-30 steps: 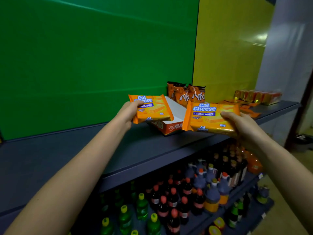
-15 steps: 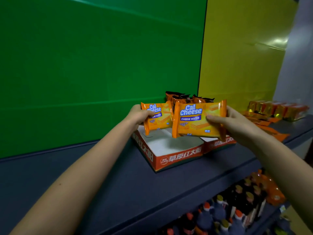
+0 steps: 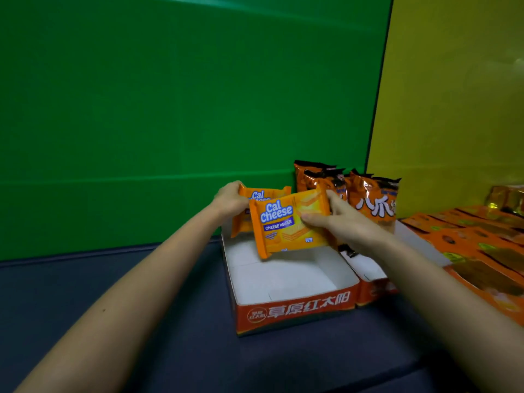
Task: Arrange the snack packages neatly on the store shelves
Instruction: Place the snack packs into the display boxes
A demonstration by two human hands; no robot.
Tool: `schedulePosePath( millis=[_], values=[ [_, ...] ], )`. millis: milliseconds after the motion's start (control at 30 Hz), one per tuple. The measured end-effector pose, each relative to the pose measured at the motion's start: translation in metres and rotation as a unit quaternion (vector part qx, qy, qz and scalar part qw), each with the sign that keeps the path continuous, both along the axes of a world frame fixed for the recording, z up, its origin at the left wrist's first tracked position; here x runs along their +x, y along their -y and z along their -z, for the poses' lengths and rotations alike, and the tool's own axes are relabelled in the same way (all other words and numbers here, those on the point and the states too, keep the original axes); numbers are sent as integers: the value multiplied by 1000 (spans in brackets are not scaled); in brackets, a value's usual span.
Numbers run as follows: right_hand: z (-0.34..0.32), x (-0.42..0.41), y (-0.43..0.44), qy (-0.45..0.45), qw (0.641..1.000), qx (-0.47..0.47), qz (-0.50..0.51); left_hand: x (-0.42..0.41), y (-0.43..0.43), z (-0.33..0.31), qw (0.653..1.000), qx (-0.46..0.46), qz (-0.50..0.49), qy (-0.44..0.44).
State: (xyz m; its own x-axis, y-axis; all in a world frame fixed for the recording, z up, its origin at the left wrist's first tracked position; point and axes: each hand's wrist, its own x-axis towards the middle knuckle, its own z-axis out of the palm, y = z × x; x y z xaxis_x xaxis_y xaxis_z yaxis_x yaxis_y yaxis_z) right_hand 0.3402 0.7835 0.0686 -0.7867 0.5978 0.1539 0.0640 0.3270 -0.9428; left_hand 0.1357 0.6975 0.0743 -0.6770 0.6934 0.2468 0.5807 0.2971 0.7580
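Both hands hold orange Cal Cheese wafer packs over the back of an open cardboard display tray (image 3: 295, 310) with a red-orange printed front. My left hand (image 3: 231, 198) grips the rear pack (image 3: 265, 194) by its left edge; that pack stands upright near the tray's back and is half hidden. My right hand (image 3: 338, 219) pinches the front pack (image 3: 286, 226) at its right side, tilted, overlapping the rear one. The tray's white floor below them is bare.
The tray sits on a dark blue shelf (image 3: 141, 279) against a green back panel. Upright orange snack bags (image 3: 374, 205) stand behind a second tray (image 3: 371, 287) to the right. Flat orange boxes (image 3: 482, 245) lie further right under a yellow panel.
Both packs have moved down and back into the tray's rear. The front pack now overlaps the rear one more, and the view has come closer to the shelf.
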Motion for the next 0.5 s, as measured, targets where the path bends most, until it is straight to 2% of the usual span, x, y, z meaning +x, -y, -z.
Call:
schedulePosePath(
  millis=[167,267,367,500],
  values=[
    [11,-33,-16,-5,998,-53,-41,-18,0,-1,999,-36,-24,-23],
    [12,-45,-26,13,999,-22,-39,-26,2,-4,996,-45,-48,-68],
    [12,-52,-30,60,995,74,-14,-26,6,-10,985,-74,-56,-142],
    [11,-58,-28,108,962,249,35,-32,12,-17,972,-130,-25,-195]
  ],
)
